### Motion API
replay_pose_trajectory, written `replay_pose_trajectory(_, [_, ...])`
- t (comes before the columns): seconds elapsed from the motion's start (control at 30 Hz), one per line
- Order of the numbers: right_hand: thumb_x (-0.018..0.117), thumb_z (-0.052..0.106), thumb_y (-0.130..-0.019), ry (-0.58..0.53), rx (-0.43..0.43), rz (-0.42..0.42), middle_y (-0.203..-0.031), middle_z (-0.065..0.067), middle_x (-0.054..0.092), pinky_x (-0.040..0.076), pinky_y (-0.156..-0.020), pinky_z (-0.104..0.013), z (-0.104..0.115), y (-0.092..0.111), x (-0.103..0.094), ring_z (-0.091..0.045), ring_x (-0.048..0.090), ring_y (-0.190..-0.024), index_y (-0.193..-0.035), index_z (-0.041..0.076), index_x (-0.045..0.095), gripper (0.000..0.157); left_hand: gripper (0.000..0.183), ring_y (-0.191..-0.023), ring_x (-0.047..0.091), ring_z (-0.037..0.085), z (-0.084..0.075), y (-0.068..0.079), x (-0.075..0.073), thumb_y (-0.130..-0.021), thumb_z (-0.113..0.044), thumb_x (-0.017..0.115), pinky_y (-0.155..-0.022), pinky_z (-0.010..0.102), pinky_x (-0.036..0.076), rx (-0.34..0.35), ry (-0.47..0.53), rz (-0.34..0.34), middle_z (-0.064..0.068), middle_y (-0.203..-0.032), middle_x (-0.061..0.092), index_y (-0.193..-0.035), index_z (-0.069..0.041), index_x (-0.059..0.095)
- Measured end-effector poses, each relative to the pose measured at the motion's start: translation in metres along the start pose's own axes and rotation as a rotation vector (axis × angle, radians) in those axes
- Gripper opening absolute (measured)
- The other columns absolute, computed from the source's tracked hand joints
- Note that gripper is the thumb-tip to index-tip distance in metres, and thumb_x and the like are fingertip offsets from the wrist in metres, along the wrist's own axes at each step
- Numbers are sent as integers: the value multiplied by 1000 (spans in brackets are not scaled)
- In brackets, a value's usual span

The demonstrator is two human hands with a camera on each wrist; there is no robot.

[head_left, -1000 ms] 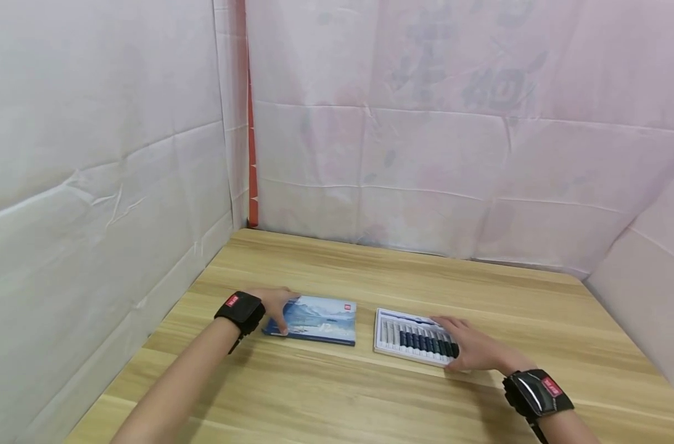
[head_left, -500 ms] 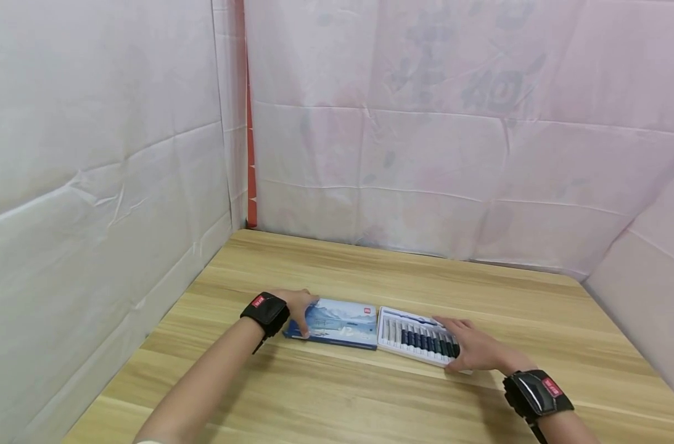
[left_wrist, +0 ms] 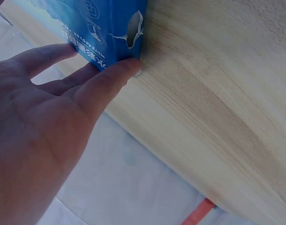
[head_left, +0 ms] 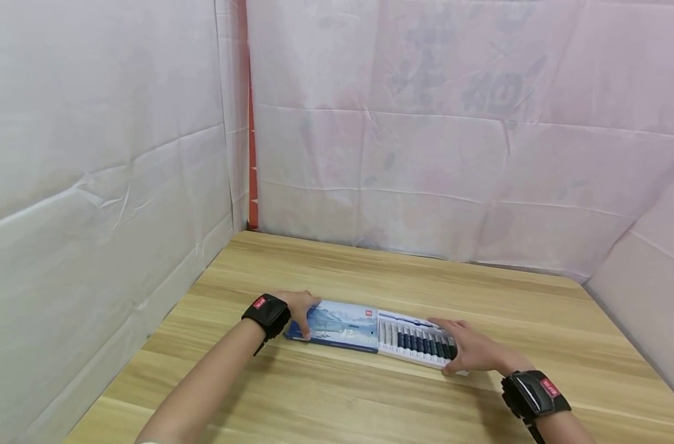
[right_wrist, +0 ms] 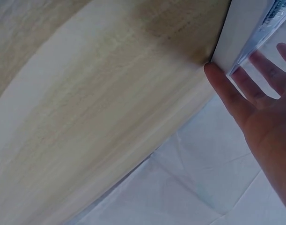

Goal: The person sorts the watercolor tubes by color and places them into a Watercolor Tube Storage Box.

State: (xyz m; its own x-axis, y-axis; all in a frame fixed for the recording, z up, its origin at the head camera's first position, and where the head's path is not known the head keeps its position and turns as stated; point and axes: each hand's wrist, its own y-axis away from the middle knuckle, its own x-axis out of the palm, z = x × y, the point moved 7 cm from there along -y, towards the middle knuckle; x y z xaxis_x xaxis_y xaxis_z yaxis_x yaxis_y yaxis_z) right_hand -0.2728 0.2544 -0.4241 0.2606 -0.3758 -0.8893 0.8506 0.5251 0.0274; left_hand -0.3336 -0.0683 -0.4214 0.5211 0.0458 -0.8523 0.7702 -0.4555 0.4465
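A flat blue watercolor box (head_left: 345,325) with a lake-and-mountain picture lies on the table. My left hand (head_left: 295,308) grips its left end, thumb at the near edge and fingers at the far edge. The left wrist view shows a torn hole in the end of the box (left_wrist: 98,28). Touching the box's right end is a white tray (head_left: 409,359) holding a row of paint tubes (head_left: 422,343) with pale and dark caps, plus a blue strip, perhaps a brush, along the back. My right hand (head_left: 472,346) holds the tray's right end, thumb in front, fingers behind.
The wooden table (head_left: 337,401) stretches around both pieces. White sheeting hangs at the left (head_left: 109,203), back and right, with a red strip (head_left: 253,185) in the back left corner.
My left hand has slid the box to the right until it meets the tray, closing the gap between them. The right hand and tray have barely moved.
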Motion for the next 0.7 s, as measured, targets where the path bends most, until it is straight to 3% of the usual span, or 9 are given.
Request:
replay_pose_trajectory(0.4, [83,24,-60,-39,20,64,-136,-19,37,32,-86,-66,-5,-12,4,-40,31,-120,-141,13,36,95,94,-123,37,25,3,-7,2,-68,-29,82,-94,40,39,36,10,5,12,-137,35,-145,-13,30])
replay_pose_trajectory(0.7, [83,26,-59,-37,-2,74,-136,-19,37,33,-85,-67,-1,-18,5,-41,31,-121,-141,12,35,96,91,-126,34,26,-3,-4,1,-70,-30,81,-94,40,39,29,18,-6,11,-140,33,-145,-16,30])
